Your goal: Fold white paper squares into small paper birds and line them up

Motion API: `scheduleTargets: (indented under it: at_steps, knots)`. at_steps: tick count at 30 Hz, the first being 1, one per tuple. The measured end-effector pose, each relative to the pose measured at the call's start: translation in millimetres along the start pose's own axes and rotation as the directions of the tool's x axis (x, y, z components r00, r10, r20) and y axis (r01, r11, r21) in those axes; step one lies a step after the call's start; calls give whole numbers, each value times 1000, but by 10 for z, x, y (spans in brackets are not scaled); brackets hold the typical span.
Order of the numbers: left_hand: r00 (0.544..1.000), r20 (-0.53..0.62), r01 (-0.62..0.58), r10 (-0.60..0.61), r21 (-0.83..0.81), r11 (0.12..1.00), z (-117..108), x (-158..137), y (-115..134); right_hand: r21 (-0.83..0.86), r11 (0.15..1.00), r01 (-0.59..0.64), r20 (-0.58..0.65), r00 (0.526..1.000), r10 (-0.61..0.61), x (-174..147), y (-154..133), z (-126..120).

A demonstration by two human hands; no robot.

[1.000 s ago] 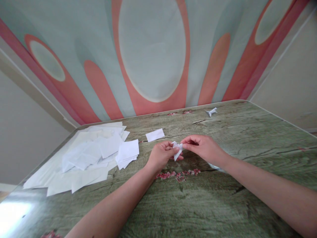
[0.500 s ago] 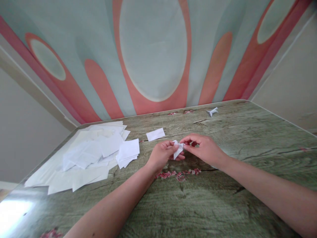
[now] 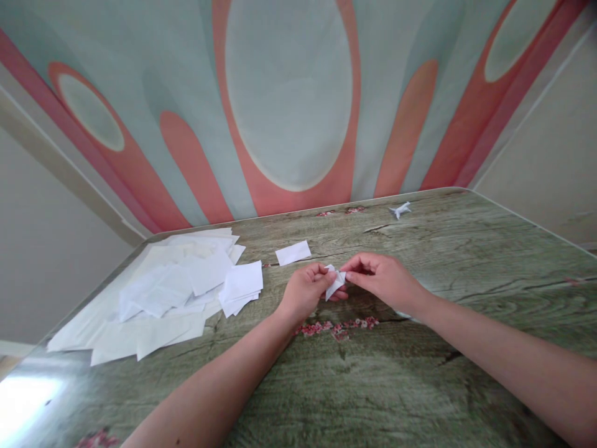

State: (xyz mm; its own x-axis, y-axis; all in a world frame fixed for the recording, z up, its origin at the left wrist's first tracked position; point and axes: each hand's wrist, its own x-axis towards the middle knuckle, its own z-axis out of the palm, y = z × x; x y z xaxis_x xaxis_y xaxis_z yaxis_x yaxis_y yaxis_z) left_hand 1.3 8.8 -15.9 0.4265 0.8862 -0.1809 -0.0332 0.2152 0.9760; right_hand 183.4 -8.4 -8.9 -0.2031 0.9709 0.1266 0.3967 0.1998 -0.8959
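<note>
Your right hand point(image 3: 380, 280) has closed its fingers back onto the folded paper piece point(image 3: 334, 282) since half a second ago; left hand point(image 3: 305, 291) barely shifted. Both pinch it tight, one grip per end, just above the tabletop point(image 3: 466, 261), likely so you can steady one side while creasing the other. Loose white sheets point(image 3: 163, 292) are piled to your left, one slip point(image 3: 293, 252) apart from them, a small folded figure point(image 3: 400, 210) at the far edge. No containers in view.

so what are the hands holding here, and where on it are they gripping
A small folded white paper piece, pinched between both hands: the left hand grips its left side, the right hand pinches its right tip.
</note>
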Motion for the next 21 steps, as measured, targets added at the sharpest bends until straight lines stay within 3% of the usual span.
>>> scheduleTargets:
  at_steps: [7,12,21]
  knots:
    - [999,-47,19,-21,-49,999,1,-20,40,149,987,-63,39,998,58,24,86,27]
    - [998,-41,40,-39,25,999,-34,-7,32,106,993,-57,29,998,54,23,91,25]
    - [994,-82,-56,66,114,992,-60,28,-33,94,994,-58,52,997,53,-12,17,52]
